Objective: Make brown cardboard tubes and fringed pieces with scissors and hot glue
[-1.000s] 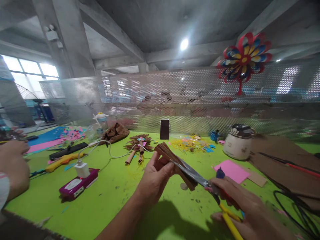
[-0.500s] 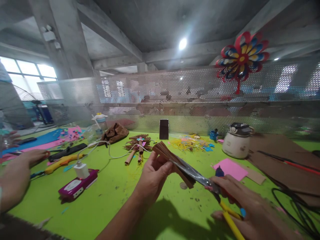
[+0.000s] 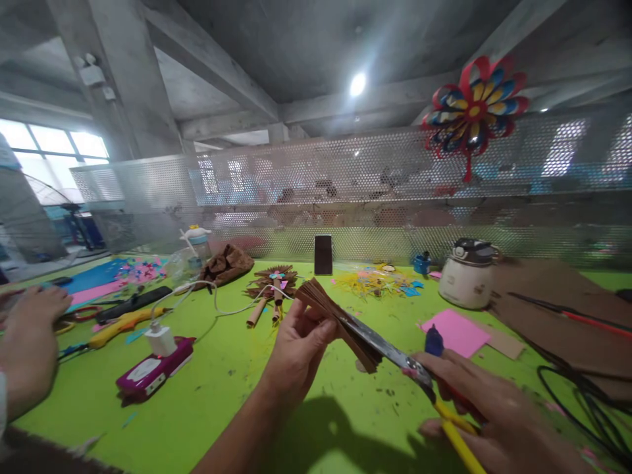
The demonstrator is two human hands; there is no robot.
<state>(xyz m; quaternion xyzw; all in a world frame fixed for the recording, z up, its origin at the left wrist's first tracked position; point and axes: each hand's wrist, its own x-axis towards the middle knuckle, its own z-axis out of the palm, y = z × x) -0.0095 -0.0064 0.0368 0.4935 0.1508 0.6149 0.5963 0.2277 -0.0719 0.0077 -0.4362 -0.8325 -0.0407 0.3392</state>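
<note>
Between the thumb and fingers of my left hand point(image 3: 303, 349) is a folded stack of brown paper point(image 3: 316, 299), held slanted above the green table. My right hand point(image 3: 486, 401) grips a pair of scissors point(image 3: 419, 372) by yellow handles. Their metal blades lie along the brown paper, close to my left fingertips; whether they are cutting through it I cannot tell. A dark blue pointed tip point(image 3: 434, 341) sticks up just behind my right hand. Beyond my left hand lies a spiky brown paper figure point(image 3: 271, 283) with rolled paper legs.
At the left edge rests another person's hand point(image 3: 37, 316). A purple power strip point(image 3: 155, 375) with a white charger, a yellow glue gun point(image 3: 126, 326), a phone point(image 3: 323, 255), yellow shreds point(image 3: 365, 284), pink paper point(image 3: 455, 334) and a cream jug point(image 3: 465, 276) stand about the table.
The scissor blades look more closed along the brown paper than before. My left hand has barely shifted. The other person's hand at the left has moved farther away across the table.
</note>
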